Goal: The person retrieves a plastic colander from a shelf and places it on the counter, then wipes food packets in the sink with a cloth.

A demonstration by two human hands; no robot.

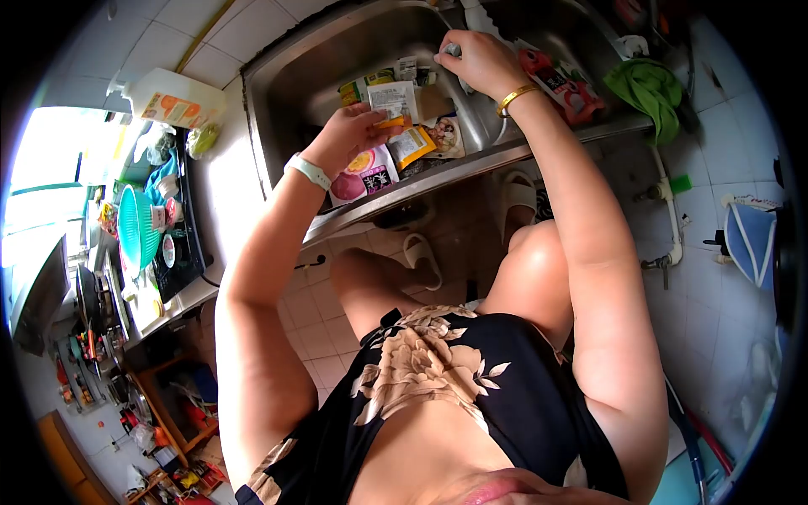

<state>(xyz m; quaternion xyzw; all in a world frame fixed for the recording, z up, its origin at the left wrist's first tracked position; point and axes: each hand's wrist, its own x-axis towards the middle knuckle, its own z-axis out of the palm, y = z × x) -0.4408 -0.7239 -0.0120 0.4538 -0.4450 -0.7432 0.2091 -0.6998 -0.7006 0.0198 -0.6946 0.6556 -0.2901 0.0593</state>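
My left hand, with a white band at its wrist, is over the left sink basin and pinches a small orange packet. Below and around it in the basin lie several food packets: a pink-and-white packet, a yellow-orange packet, a white printed packet and a packet with a food picture. Above the divider between the basins, my right hand, with a gold bracelet, has its fingers closed around a small greyish, shiny thing whose kind I cannot make out.
A red-and-pink bag lies in the right basin. On the right rim hangs a green cloth. A large white jug stands left of the sink, and a turquoise basket is farther left. Pipes with valves run along the right wall.
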